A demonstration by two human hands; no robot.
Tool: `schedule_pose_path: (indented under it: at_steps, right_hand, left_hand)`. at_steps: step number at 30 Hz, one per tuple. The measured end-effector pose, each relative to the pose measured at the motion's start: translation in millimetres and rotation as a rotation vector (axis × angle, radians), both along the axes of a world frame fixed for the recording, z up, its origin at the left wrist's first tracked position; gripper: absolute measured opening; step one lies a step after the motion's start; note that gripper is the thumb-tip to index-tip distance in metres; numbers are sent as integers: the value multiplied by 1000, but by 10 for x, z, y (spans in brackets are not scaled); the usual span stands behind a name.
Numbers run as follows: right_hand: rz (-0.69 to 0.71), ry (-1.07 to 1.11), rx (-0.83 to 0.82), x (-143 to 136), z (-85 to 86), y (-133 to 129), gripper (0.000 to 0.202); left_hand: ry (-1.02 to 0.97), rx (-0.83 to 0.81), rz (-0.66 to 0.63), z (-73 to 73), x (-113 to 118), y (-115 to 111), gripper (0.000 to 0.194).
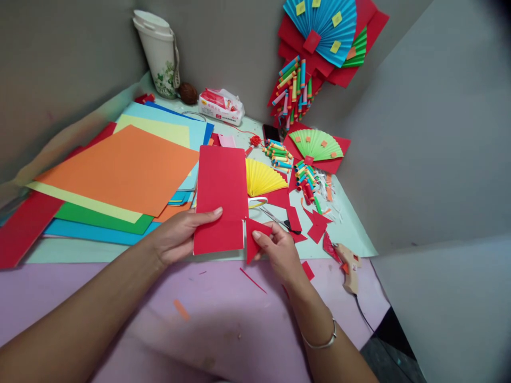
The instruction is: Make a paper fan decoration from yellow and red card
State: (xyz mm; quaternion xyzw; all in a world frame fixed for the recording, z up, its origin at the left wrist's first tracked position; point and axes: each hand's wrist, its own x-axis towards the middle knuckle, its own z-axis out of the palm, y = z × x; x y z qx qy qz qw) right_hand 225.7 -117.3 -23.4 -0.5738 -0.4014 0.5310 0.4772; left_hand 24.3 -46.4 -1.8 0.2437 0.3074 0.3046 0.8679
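Observation:
My left hand [181, 234] grips the left edge of a red card [221, 186], thumb on its face and fingers behind. The card is a tall rectangle held upright above the table edge. My right hand [277, 244] pinches a smaller red flap [252, 239] at the card's lower right. A slit parts the flap from the card below; they seem to meet only near its top corner. Just beyond my right hand lie scissors [275, 217] with dark handles, partly covered by red scraps. A yellow pleated paper fan [263, 178] shows behind the card.
Coloured sheets [123, 170] are stacked at left. A lidded cup [157, 53] and a tissue pack [221, 105] stand at the back. Rolled paper tubes [277, 154] and a green fan [317, 144] lie at right, near a glue gun [349, 266] with a cord. A blue fan decoration [323, 26] is on the wall.

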Motion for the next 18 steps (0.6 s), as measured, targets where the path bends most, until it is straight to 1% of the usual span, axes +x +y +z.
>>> schedule_pose_path:
  at_steps: [5,13,18]
  right_hand:
    - [22,7,-12,-13,-20,-14,23]
    - [20,26,-15,-43,2,-23,25]
    - [23,48,-14,-45,-13,-15,25]
  left_hand:
    - [8,-1,-3,1,6,2,44]
    - [-13,29,-24,64,2,-23,41]
    - [-11,36,-34,51,2,-28,42]
